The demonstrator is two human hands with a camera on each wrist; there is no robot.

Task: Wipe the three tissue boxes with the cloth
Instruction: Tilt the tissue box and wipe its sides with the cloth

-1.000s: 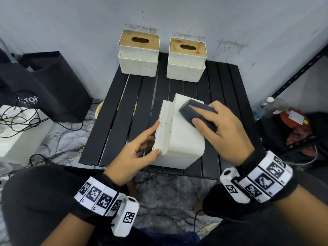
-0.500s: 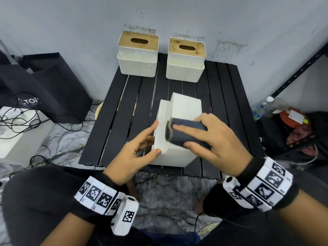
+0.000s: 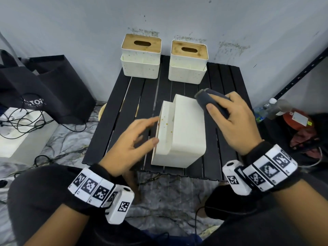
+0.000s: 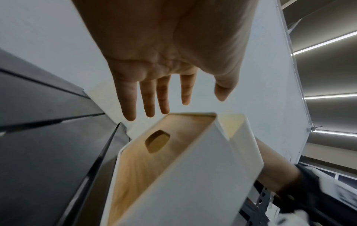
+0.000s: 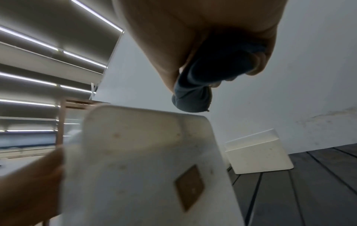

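Black cloth bags point(image 3: 53, 89) slump in the upper left of the head view, with a pale block point(image 3: 23, 137) wrapped in dark cables below them on the marbled floor point(image 3: 159, 196).

Right of these, a black slatted table point(image 3: 113, 125) fills the centre of the frame. At its far edge, against the grey wall point(image 3: 88, 32), two cream tissue boxes stand upright side by side: the left box point(image 3: 141, 58) and the right box point(image 3: 188, 62), each with a light wooden lid cut by an oval slot and speckled with small brownish spots on the sides.

The left hand point(image 3: 131, 146) sits lower centre, fingers spread and fairly straight, holding nothing; its fingertips are at the left edge of the third tissue box point(image 3: 184, 132), though actual contact cannot be judged. This box lies tipped on its side near the table's front edge, wooden lid facing left, its white upper face plain and its stepped rim dotted with yellowish specks.

Further right, the right hand point(image 3: 236, 121) curls its fingers and thumb around a rolled dark grey cloth point(image 3: 209, 102), held at the far right corner of the tipped box.

At the right edge, a clear bottle point(image 3: 271, 107) and a red object point(image 3: 298, 119) lie on the floor.
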